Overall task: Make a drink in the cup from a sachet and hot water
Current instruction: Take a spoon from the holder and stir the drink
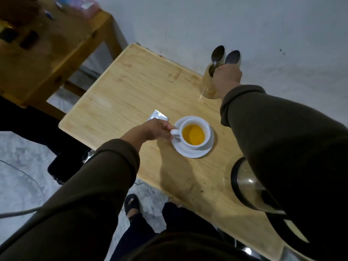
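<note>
The left hand's (153, 129) fingers (168, 129) are closing on the handle of the cup (194, 135), pinching it from the left side. The cup is white, is standing upright on a white saucer (194, 154) near the middle of the desk (131, 87), and is holding an orange-yellow liquid. Just behind the left hand, partly hidden by it, a silvery sachet (159, 115) is lying flat on the desk. The right hand (227, 76) is reaching to the far right corner of the desk, its fingers curling around the handles of spoons (225, 54) standing bowl-up in a glass (207, 85); how many handles they are gripping is hidden by the back of the hand. Two spoon bowls are showing above the hand, side by side against the pale wall (263, 25). Both arms are wearing dark olive sleeves (282, 138). Under the right forearm, at the near right edge of the desk, a metal kettle (248, 183) with a black rim is standing, mostly covered by the sleeve. To the upper left, well apart from the desk, a second wooden table (56, 49) is carrying blurred dark items. Below, the person's dark trousers and a sandalled foot (131, 205) are showing on the grey floor (22, 166).
</note>
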{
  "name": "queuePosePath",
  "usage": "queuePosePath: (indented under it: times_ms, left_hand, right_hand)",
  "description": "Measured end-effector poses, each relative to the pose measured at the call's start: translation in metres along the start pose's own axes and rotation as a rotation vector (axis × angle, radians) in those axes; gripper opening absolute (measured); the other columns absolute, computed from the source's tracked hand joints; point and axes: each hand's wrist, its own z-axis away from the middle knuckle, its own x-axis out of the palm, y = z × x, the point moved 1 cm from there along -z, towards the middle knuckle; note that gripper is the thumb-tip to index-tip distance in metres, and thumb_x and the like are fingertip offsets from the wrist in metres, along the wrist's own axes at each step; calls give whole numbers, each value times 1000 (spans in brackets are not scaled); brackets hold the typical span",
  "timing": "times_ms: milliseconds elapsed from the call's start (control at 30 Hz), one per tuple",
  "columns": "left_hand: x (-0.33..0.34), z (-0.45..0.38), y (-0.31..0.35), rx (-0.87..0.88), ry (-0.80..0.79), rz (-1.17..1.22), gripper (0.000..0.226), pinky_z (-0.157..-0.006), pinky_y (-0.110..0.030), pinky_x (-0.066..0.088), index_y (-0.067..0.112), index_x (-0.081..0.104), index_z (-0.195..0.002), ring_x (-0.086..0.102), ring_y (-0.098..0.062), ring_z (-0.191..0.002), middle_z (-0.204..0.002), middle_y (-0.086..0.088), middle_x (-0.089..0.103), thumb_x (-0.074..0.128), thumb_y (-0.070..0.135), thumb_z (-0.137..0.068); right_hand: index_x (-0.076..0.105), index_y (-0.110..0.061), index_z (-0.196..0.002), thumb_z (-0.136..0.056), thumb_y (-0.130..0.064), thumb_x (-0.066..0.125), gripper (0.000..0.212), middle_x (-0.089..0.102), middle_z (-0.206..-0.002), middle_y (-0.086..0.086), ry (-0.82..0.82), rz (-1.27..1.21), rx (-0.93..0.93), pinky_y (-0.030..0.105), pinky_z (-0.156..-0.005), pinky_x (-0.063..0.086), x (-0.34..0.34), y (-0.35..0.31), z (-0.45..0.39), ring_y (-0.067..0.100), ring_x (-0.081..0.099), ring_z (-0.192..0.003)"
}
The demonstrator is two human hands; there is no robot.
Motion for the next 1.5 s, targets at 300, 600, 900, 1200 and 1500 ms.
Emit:
queuePosePath:
  times_ms: [300, 600, 900, 1200, 1500]
  left_hand:
    - [0, -7, -5, -35, -36, 148, 38, -84, -19, 49, -3, 63, -119, 58, -16, -95, -105, -7, 63, 65, -8, -81]
    - [0, -7, -3, -71, -61, 203, 41, -81, -16, 49, -2, 61, -122, 57, -17, -99, -104, -5, 63, 63, -10, -82]
    - [2, -4, -4, -37, -32, 122, 36, -97, -31, 45, 3, 64, -119, 56, -17, -103, -110, -9, 64, 64, -3, -84]
    - [5, 1, -6, 52, -32, 64, 31, -90, -29, 46, 4, 65, -114, 58, -16, -99, -107, -8, 68, 68, 14, -85]
    - [8, 13, 6, 103, 80, -170, 36, -86, -27, 45, 13, 63, -120, 60, -25, -112, -123, -9, 66, 62, 30, -89]
  right_hand:
    - [61, -12, -111, -93, -32, 42, 33, 67, -113, 10, 158, -36, 73, 45, -93, 52, 16, -4, -19, 31, 63, -102]
    - [61, -12, -108, -89, -37, 38, 39, 68, -108, 8, 188, 55, 83, 46, -87, 53, 18, -4, -27, 33, 64, -96]
    - [59, -14, -89, -94, -15, 50, 10, 55, -113, 6, 356, -272, -111, 25, -87, 53, -5, -26, -21, 17, 60, -91]
    - [44, -16, -84, -95, -16, 44, 11, 54, -86, -2, 443, -432, -37, 24, -68, 39, -36, -32, 30, 16, 54, -79]
    - [53, -17, -110, -87, -10, 56, 24, 59, -96, 3, 449, -630, 234, 30, -71, 47, -1, 4, 124, 19, 57, -83]
